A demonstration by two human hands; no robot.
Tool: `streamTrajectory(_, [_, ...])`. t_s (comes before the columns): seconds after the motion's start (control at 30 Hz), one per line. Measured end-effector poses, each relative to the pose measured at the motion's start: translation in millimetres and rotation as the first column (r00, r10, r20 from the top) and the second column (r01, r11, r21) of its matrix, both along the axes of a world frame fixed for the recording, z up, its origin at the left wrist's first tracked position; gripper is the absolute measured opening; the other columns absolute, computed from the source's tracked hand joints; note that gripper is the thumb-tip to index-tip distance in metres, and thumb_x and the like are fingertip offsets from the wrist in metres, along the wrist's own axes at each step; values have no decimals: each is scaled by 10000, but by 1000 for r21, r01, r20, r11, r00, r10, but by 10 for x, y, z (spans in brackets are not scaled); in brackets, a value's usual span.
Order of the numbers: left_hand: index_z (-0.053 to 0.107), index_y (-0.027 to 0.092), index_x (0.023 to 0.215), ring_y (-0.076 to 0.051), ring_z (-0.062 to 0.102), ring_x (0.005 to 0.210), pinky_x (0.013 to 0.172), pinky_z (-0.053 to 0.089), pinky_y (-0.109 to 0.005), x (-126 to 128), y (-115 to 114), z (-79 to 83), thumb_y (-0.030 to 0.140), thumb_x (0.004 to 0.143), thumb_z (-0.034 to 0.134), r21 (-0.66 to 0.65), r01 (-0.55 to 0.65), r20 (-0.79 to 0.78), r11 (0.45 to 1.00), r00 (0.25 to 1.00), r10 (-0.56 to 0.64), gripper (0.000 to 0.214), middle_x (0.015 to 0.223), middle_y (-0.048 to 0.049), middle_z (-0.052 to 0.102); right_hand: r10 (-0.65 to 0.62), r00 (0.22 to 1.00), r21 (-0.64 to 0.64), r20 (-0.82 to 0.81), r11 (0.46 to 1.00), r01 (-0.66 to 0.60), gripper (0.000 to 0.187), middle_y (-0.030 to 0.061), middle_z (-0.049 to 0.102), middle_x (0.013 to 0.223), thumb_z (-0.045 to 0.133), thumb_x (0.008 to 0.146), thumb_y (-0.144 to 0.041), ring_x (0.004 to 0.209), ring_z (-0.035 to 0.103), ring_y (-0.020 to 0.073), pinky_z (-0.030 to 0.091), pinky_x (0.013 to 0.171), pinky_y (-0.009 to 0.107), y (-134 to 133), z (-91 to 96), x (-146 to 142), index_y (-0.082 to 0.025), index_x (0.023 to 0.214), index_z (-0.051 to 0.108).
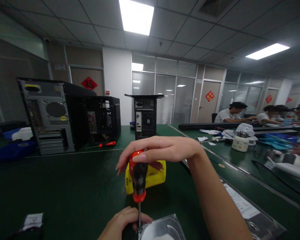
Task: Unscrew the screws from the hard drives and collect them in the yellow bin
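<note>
My right hand is closed over the top of a red and black screwdriver, which stands almost upright with its shaft pointing down. The screwdriver's tip meets the left edge of a silver hard drive at the bottom of the view. Beside the shaft, my left hand rests with curled fingers against that same edge of the drive. Part of the drive lies below the frame, and its contact with the fingers is partly hidden. Just behind the screwdriver sits a yellow parts bin, partly covered by my right hand.
Computer cases stand at the back: a large one, an open black one and a smaller one. Another red screwdriver lies before them. Blue trays are left. People sit at the right, near a cream pot.
</note>
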State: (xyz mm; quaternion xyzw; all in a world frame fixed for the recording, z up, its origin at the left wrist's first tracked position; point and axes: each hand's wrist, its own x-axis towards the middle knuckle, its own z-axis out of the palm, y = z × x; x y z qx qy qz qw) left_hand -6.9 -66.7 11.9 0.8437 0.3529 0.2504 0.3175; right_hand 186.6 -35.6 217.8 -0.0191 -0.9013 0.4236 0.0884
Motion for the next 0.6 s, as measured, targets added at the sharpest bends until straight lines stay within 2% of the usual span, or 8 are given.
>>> streamTrajectory(0.07, [674, 267, 1104, -200, 591, 785, 707, 427, -274, -5, 21, -27, 628, 618, 709, -3, -3, -12, 1000, 1000, 3, 607, 868, -42, 655, -7, 1000, 1, -15, 1000, 7, 199, 94, 550, 1054, 426, 923, -108, 984, 562, 125, 464, 897, 262, -1, -9, -7, -68, 1095, 516])
streamTrajectory(0.23, [678, 274, 1091, -212, 605, 802, 715, 421, -275, -17, 37, -71, 643, 609, 715, -3, -16, -2, 1000, 1000, 16, 608, 820, -40, 638, -142, 987, 233, -80, 960, 157, 220, 37, 597, 901, 615, 847, -301, 833, 578, 105, 467, 733, 184, 16, -36, -43, -100, 936, 597])
streamTrajectory(0.37, [661, 269, 1114, -203, 581, 791, 707, 412, -275, 5, -15, -16, 605, 633, 728, -3, -16, 21, 1000, 1000, 16, 591, 871, -43, 645, -227, 973, 277, -50, 932, 232, 319, 29, 617, 851, 604, 835, -429, 779, 591, 110, 451, 663, 186, 9, -38, -37, -115, 886, 590])
streamTrajectory(0.5, [668, 233, 1084, -201, 563, 810, 708, 416, -273, 71, -81, 89, 553, 673, 725, -67, -22, 35, 998, 999, 24, 525, 978, -55, 668, -217, 975, 336, -46, 916, 219, 255, 33, 620, 894, 522, 908, -350, 809, 597, 99, 444, 719, 186, 1, -33, -32, -111, 969, 588])
streamTrajectory(0.6, [681, 235, 1060, -216, 567, 839, 728, 428, -286, 114, -124, 162, 504, 669, 741, -135, -87, -24, 987, 996, 84, 478, 973, -51, 666, -211, 975, 398, -75, 890, 223, 267, 24, 603, 882, 504, 916, -365, 808, 578, 99, 431, 701, 188, -12, -43, -59, -113, 939, 592])
